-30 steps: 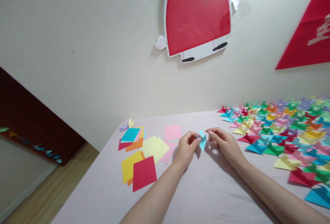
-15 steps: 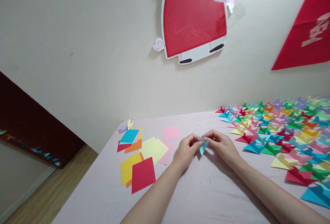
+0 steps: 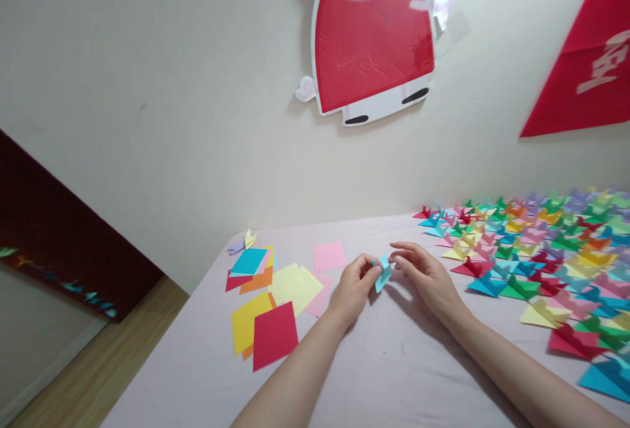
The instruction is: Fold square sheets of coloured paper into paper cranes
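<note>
A small light-blue folded paper point(image 3: 383, 274) is pinched between the thumb and fingers of my left hand point(image 3: 355, 285), just above the table. It looks like a partly folded origami piece with a flap standing out. Close on its right is my right hand point(image 3: 422, 275), fingers apart and slightly curled, fingertips near the paper's edge. Whether those fingertips touch the paper is hard to make out. Left of my left hand lie loose paper squares, among them a red square point(image 3: 275, 336), a pale yellow square point(image 3: 286, 283) and a pink square point(image 3: 329, 256).
Rows of colourful folded paper cranes point(image 3: 541, 264) cover the table's right side. A yellow folded piece point(image 3: 250, 239) stands at the far left corner of the cloth-covered table point(image 3: 197, 349). Behind is a wall with a red cartoon cutout point(image 3: 374, 41).
My right hand has let go of the light-blue paper and opened its fingers. The paper has turned and shows a broader face, still in my left hand. The view has shifted slightly.
</note>
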### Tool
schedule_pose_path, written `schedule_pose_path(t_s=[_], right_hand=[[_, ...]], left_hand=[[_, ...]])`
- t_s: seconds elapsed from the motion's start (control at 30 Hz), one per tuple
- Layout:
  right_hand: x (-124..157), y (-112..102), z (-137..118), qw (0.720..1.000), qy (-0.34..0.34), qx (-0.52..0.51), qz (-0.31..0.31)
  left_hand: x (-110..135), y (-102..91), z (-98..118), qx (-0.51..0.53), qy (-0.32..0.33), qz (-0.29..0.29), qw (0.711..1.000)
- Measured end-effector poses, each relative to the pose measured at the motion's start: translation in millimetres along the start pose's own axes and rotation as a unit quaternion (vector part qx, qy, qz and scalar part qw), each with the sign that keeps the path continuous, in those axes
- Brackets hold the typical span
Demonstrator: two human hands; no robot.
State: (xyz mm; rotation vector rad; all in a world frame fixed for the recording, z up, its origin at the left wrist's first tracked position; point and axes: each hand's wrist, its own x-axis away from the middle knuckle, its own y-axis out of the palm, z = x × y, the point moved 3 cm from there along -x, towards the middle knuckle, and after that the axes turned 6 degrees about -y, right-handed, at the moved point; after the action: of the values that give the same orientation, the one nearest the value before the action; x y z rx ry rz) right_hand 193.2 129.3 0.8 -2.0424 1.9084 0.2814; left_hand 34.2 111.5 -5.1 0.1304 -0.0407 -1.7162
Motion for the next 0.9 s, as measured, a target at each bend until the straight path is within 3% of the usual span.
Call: schedule_pose_path(t_s=[0.17,0.27,0.37,0.5,0.9], right_hand=[[2.7,6.1,-3.2,0.993,0.027,-0.071,-0.093],[3.3,8.9,-6.3,0.99,0.019,-0.057,-0.131],[2.4,9.4,-10.1,0.989,-0.049,0.026,-0.139],[4.3,11.2,-14.0,0.967,-0.156,0.14,-0.147],[6.5,10.1,-16.5,0.906,-0.277,0.289,-0.139]], left_hand=[[-2.8,-4.8,2.5,0.041,0.01,0.026,0.999],[-3.3,-4.8,1.8,0.063,0.005,0.026,0.998],[-3.4,-5.9,1.2,0.085,-0.001,0.034,0.996],[-3.4,-7.5,1.1,0.108,-0.013,0.037,0.993],[-2.1,-8.1,2.2,0.115,-0.028,0.03,0.993]])
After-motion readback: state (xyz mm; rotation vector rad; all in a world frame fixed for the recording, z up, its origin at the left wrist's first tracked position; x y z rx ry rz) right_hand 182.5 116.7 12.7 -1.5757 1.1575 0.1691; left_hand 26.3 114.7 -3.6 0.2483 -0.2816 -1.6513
